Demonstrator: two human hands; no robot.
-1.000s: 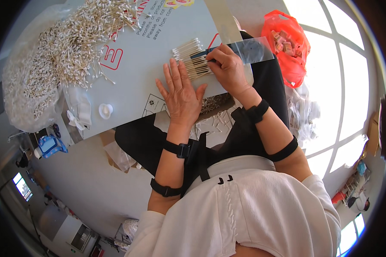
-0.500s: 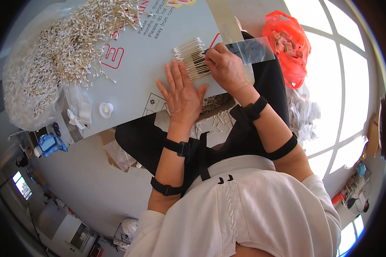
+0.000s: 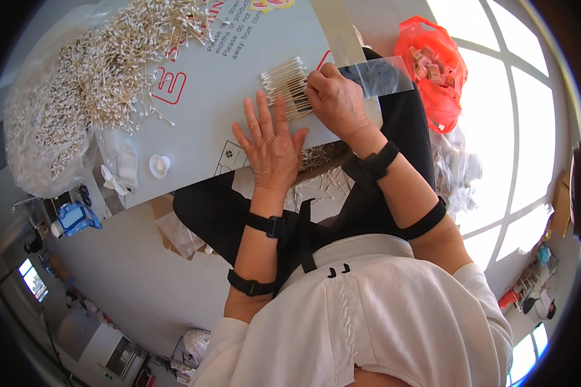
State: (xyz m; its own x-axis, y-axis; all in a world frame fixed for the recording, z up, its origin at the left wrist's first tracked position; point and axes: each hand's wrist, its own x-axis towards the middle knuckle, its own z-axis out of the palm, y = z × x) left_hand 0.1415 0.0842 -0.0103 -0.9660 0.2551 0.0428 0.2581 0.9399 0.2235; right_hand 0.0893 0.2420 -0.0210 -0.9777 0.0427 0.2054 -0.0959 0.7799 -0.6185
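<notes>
A row of cotton swabs (image 3: pixel 285 82) lies side by side on the grey board tabletop (image 3: pixel 200 122), their white tips lined up. My left hand (image 3: pixel 271 147) rests flat with fingers spread, its fingertips at the left and near ends of the row. Over the right ends of the swabs, my right hand (image 3: pixel 339 103) is curled closed; whatever its fingers pinch is hidden beneath them. A clear plastic bag or sheet (image 3: pixel 384 72) sticks out past the table's right edge, beside that hand.
Loose cotton swabs (image 3: pixel 119 68) form a big heap at the far left, partly in a clear bag (image 3: pixel 29 122). A small white cup-shaped piece (image 3: pixel 159 166) sits near the front edge. Below the table is a box of swabs (image 3: pixel 323 158). A red bag (image 3: pixel 442 97) stands at right.
My left hand has shifted slightly left, its fingers spreading a little wider. My right hand has moved slightly left over the swab ends, still closed.
</notes>
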